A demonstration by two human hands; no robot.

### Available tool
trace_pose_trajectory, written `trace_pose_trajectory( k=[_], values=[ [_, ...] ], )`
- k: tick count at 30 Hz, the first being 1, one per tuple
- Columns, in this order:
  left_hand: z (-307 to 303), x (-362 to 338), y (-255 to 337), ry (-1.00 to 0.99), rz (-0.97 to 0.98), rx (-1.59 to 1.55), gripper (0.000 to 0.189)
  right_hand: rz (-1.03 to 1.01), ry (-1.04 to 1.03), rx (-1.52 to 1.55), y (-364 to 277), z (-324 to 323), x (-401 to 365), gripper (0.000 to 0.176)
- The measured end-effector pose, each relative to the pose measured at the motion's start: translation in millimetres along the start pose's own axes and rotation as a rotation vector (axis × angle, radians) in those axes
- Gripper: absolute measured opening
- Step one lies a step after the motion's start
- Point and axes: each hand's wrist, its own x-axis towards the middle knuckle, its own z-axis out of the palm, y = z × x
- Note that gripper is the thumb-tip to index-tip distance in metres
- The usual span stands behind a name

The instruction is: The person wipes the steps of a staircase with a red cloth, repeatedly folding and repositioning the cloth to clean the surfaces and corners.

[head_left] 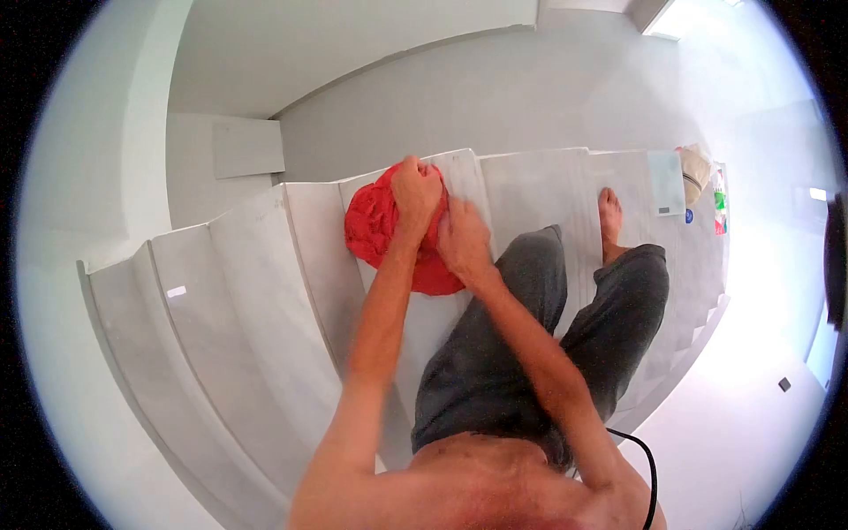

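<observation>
A crumpled red cloth [375,221] lies bunched on a pale stair step, its lower fold spreading toward my knee. My left hand [415,193] is closed in a fist at the cloth's upper right part, gripping the fabric. Just to the right and slightly lower, my right hand [464,237] is also closed, its curled fingers at the cloth's right edge. Some of the red fabric between the two hands is covered by my left wrist.
Pale steps [256,274] run from left to right beneath me. My bare foot [610,216] rests on a step at right. Beyond it lie a light blue flat packet [666,184], a beige bag [695,175] and a green-and-red package [720,201]. A black cable [652,459] hangs at lower right.
</observation>
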Motion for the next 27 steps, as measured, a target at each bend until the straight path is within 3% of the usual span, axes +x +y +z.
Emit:
trace_pose_trajectory(
  k=[3,6,9,15,18,21,24,27],
  values=[
    [-2,17,6,-0.028,-0.082,-0.058,0.013,0.013,0.051,-0.013,-2,10,4,0.021],
    [0,11,2,0.028,-0.005,-0.069,0.012,-0.030,0.061,0.000,-2,12,-1,0.021],
    [-7,-7,1,-0.015,-0.040,-0.128,0.013,-0.036,0.028,0.023,3,5,-3,0.020],
    [5,23,3,0.017,-0.086,-0.059,0.011,0.011,0.075,0.028,-7,7,5,0.018],
    [2,5,-6,0.003,0.001,-0.011,0.012,-0.066,0.069,0.022,3,5,1,0.017],
    [-6,-11,-6,-0.073,-0.067,-0.197,0.015,-0.034,0.017,-0.025,3,7,-12,0.018],
    [5,6,-2,0.024,0.019,-0.050,0.015,-0.002,0.062,0.009,-6,6,-6,0.017],
    [2,16,13,0.027,-0.080,-0.103,0.013,-0.009,0.098,0.013,0,10,-2,0.016]
  ],
)
